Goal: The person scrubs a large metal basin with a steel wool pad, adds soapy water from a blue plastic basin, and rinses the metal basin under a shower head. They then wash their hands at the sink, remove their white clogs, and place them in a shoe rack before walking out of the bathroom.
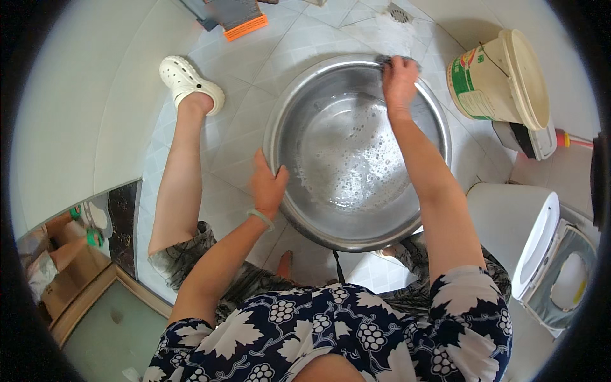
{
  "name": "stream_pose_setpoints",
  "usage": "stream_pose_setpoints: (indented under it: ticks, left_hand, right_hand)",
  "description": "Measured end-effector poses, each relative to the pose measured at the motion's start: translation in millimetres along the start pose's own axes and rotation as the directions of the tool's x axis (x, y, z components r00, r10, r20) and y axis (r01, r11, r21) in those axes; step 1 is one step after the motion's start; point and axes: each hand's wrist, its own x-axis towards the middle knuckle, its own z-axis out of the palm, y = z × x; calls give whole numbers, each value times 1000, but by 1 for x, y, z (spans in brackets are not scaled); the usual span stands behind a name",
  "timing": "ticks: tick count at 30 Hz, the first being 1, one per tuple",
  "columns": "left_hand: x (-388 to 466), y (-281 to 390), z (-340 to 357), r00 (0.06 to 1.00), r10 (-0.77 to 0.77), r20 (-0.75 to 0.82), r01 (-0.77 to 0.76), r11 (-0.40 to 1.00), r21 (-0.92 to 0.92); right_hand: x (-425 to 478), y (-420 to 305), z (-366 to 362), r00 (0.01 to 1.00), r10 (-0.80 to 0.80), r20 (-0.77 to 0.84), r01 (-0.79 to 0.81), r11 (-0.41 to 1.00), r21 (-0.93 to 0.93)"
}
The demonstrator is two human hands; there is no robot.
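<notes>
A wide stainless steel basin point(324, 138) is before me, its far side tilted up off the tiled floor or resting there; I cannot tell which. Shallow water with foam bubbles point(367, 157) lies in its bottom. My left hand point(268, 184) grips the basin's left rim, thumb on the inner side and fingers around the outside. At the far right rim, my right hand point(400, 83) presses a dark scouring pad point(385, 59) against the metal. Most of the pad is hidden under the fingers.
A cream plastic bucket point(484, 83) with a green label stands at the right, by a small bin point(525, 136). Nearer on the right is a white toilet point(510, 229). A floor drain point(400, 13) lies beyond the basin. Bottom left is a framed glass door point(124, 324).
</notes>
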Motion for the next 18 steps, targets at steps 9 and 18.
stream_pose_setpoints:
  ticks: [9, 18]
  left_hand:
    - [0, -26, 19, 993, -117, -4, 115, 984, -137]
    - [-3, 3, 15, 1000, 1, -29, -4, 996, -89]
  right_hand:
    - [-66, -170, 33, 881, -331, 337, 153, 875, 460]
    - [10, 29, 0, 1000, -10, -28, 11, 1000, 22]
